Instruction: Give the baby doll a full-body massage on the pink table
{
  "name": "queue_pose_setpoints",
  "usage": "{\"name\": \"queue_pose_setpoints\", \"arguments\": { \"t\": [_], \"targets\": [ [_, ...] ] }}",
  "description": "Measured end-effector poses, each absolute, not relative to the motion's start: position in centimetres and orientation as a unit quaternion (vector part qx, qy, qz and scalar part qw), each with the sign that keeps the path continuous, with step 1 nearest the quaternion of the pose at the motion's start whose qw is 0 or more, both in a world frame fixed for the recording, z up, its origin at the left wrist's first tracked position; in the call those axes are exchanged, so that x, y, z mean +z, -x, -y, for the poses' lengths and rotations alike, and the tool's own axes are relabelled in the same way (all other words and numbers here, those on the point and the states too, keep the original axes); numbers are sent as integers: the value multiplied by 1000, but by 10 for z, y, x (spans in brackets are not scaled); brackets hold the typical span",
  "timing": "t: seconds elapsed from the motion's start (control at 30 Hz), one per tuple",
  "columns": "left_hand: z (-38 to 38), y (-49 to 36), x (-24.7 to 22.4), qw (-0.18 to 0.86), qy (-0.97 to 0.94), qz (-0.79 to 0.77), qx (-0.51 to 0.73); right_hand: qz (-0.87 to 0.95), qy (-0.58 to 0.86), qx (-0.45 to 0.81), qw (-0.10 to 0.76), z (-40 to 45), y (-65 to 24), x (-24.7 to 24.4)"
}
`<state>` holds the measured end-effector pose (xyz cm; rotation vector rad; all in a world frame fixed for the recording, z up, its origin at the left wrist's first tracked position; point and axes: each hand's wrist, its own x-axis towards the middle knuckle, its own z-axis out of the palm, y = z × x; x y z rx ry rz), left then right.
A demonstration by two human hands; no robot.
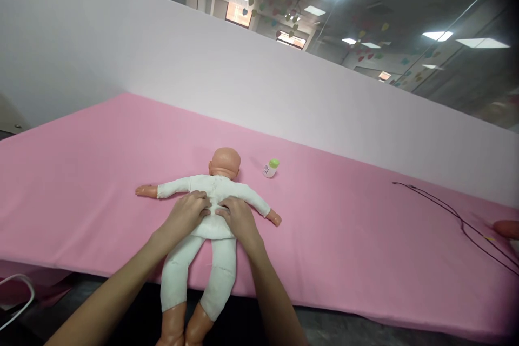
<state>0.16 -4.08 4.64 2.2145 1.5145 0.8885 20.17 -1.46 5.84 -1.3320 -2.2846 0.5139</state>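
Observation:
A baby doll (214,228) with a white cloth body lies on the pink-covered table, the back of its bald head showing and its arms stretched out to both sides. Its lower legs hang past the near edge. On the left half of its back rests my left hand (190,210), fingers bent in against the cloth near the middle line. My right hand (239,217) mirrors it on the other half, thumb and curled fingers on the cloth. A small gap separates the two hands. Both fingertips are partly hidden.
Beyond the doll's right-side arm stands a small clear bottle (270,168) with a green cap. A thin dark cable (440,203) runs across the right end of the pink cover (344,248). A white partition (259,81) rises behind. A white cord (25,280) is at lower left.

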Motion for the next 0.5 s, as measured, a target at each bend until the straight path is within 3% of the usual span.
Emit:
{"name": "queue_pose_setpoints", "arguments": {
  "t": [0.2, 0.37, 0.5],
  "targets": [
    [48, -13, 48, 117, -780, -538, 297, 835, 521, 60, 165, 29, -183, 54],
    [74, 7, 60, 171, -795, -499, 298, 817, 537, 108, 182, 69, -193, 69],
    [85, 5, 57, 131, -795, -529, 264, 803, 557, 120, 175, 85, -189, 69]
  ]
}}
